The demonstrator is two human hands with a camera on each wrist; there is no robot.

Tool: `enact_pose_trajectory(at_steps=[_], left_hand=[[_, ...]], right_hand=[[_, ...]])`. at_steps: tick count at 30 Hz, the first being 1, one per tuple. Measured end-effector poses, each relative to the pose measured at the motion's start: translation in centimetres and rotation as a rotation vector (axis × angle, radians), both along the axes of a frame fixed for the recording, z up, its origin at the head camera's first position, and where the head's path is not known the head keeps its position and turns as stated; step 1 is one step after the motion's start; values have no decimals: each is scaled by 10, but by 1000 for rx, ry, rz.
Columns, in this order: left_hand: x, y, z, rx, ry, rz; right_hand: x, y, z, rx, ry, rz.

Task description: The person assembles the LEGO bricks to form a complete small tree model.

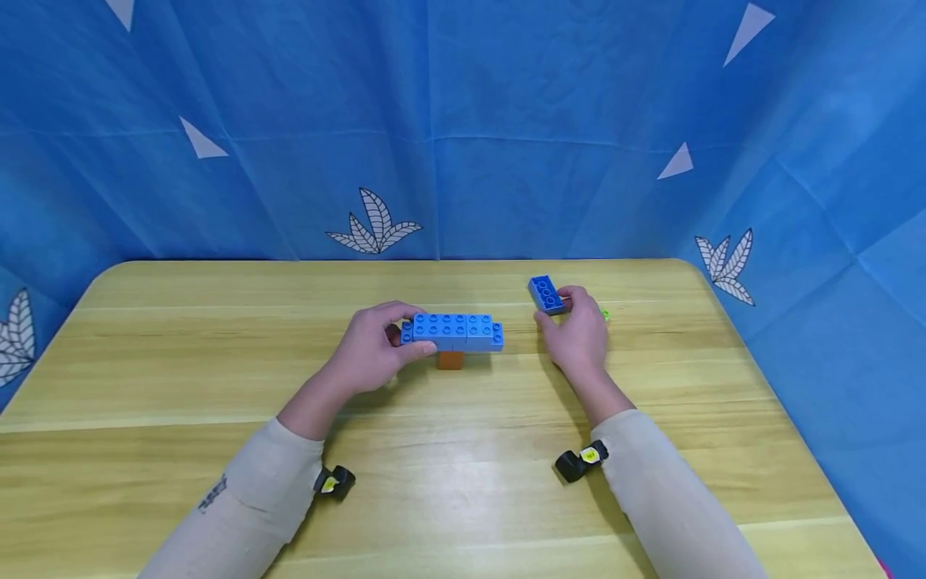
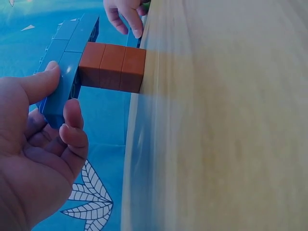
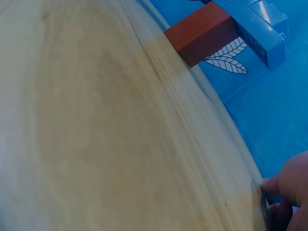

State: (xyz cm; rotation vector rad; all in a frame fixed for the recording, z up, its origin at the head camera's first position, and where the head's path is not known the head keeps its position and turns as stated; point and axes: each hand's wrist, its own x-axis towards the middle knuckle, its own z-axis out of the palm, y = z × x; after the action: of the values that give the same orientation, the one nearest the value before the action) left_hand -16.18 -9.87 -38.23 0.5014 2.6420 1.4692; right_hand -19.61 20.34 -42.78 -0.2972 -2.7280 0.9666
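Note:
A blue toy-brick beam (image 1: 452, 331), two layers deep, sits on top of a short column of three stacked orange-brown bricks (image 2: 113, 67). My left hand (image 1: 372, 346) holds the beam's left end, thumb on its near side and fingers around the far side and underneath. To the right, my right hand (image 1: 579, 330) pinches the near end of a loose blue brick (image 1: 546, 294) between thumb and fingers; the tubes of its hollow underside face up. In the right wrist view only the thumb and fingertips (image 3: 288, 185) of that hand show, at the edge of the picture.
Just beyond my right hand a small bright green piece (image 1: 606, 314) peeks out, mostly hidden by the hand. The wooden table (image 1: 217, 362) ends at a blue patterned cloth (image 1: 506, 161) behind and at the sides.

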Motion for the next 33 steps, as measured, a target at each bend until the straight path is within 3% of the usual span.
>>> enact_pose_trajectory(at_steps=[6, 14, 19, 24, 33], left_hand=[[-1, 0, -1, 0, -3, 1], [-1, -1, -1, -6, -11, 1], [0, -1, -2, -3, -6, 0], [1, -1, -1, 3, -5, 3], [1, -1, -2, 14, 1, -1]], right_hand=[[0, -1, -1, -90, 24, -2], [6, -2, 1, -393, 90, -37], [10, -1, 2, -568, 164, 2], [12, 0, 3, -655, 213, 78], [16, -2, 6, -729, 145, 106]])
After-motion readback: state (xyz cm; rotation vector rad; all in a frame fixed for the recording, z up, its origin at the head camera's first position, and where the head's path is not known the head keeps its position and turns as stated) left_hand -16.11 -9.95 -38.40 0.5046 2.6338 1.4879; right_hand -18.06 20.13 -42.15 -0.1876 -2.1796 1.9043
